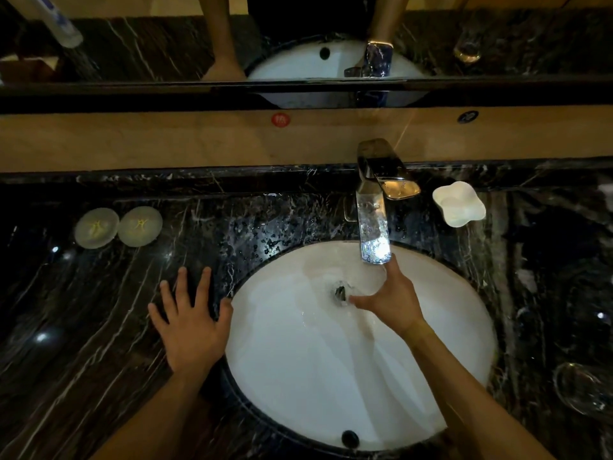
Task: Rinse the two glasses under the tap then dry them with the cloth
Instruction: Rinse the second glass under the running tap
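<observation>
A: Any legible text?

B: None I can read. Small round red sticker (280,119) on the beige wall strip below the mirror carries a white mark, too blurred to make out.

A: Others?

B: Small dark round sticker (467,116) farther right, unreadable. Two round frosted coasters (118,226) on the black marble counter (99,310) bear yellow line marks, not decipherable.

I see a black marble desk (99,327) with white veins and a white oval sink (298,376) set into it. On it lie two round frosted coasters (118,226) side by side at far left, a white lobed ceramic dish (459,204) beside the chrome tap (373,207), a clear glass (583,393) at right, and my left hand (190,322), flat.
</observation>
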A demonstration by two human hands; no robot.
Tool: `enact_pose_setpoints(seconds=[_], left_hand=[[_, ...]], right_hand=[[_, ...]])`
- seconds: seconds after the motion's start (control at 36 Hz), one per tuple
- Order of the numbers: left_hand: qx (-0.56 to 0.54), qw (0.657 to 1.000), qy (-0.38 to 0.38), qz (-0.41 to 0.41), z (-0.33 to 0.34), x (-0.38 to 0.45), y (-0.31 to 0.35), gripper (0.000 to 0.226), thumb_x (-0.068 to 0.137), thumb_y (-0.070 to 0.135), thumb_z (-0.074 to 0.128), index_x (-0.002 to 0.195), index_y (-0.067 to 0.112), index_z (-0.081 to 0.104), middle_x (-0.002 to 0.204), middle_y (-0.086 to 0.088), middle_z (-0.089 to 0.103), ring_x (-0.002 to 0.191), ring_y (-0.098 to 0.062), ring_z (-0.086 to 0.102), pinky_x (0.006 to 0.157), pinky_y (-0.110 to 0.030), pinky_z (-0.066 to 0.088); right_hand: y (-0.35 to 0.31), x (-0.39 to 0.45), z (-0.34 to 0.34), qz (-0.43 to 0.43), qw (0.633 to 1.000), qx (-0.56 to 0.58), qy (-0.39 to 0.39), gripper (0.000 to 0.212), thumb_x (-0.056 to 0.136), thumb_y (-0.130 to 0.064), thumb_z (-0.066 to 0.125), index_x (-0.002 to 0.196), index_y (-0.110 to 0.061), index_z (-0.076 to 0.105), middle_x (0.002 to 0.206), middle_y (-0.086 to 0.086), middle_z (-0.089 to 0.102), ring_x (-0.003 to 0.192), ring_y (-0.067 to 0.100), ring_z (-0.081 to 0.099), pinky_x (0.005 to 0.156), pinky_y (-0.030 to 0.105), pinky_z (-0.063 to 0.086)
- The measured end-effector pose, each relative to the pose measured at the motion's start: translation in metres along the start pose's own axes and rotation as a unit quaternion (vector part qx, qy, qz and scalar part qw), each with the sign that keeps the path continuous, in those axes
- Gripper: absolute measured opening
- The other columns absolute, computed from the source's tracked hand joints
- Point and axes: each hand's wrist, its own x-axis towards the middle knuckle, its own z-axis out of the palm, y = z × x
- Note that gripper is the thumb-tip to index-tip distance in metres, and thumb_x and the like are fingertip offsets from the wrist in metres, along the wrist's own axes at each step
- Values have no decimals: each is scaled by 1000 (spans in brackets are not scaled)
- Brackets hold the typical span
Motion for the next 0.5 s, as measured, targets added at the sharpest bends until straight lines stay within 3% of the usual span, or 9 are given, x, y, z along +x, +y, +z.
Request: enact_pose_setpoints(seconds=[0.19,0.28,0.33,0.42,0.5], left_hand=[[2,1000,0,-4,-1,0,2,73,88,62,27,157,37,24,167,-5,15,154,-33,4,121,-62,3],[3,1000,2,-4,0,-1,2,73,89,62,28,157,37,23,167,-5,15,154,-33,4,121,-61,3],[3,1000,4,-2,0,-1,1,72,89,62,29,157,37,24,167,-5,16,154,-33,4,120,-62,3],[3,1000,2,-1,0,0,1,72,89,62,29,157,37,24,167,-5,16,154,-33,4,120,-62,3],[3,1000,5,0,0,0,1,72,89,62,29,156,36,24,167,-5,16,154,-33,4,120,-62,3]], right_hand=[[5,2,4,7,1000,4,-19,94,62,-22,93,138,-28,39,112,-12,54,102,13,54,81,24,43],[9,7,3,68,985,157,-22,86,59,-14,94,128,-32,46,114,-14,61,103,12,61,85,32,53],[9,8,4,99,967,229,-48,78,61,-8,92,123,-30,50,114,-7,64,101,14,64,79,35,58],[10,7,8,144,938,306,-74,77,54,-18,93,121,-28,56,116,1,68,101,23,68,76,42,61],[9,8,12,189,903,377,-87,59,64,-35,87,117,-24,62,112,9,70,91,25,70,69,40,59]])
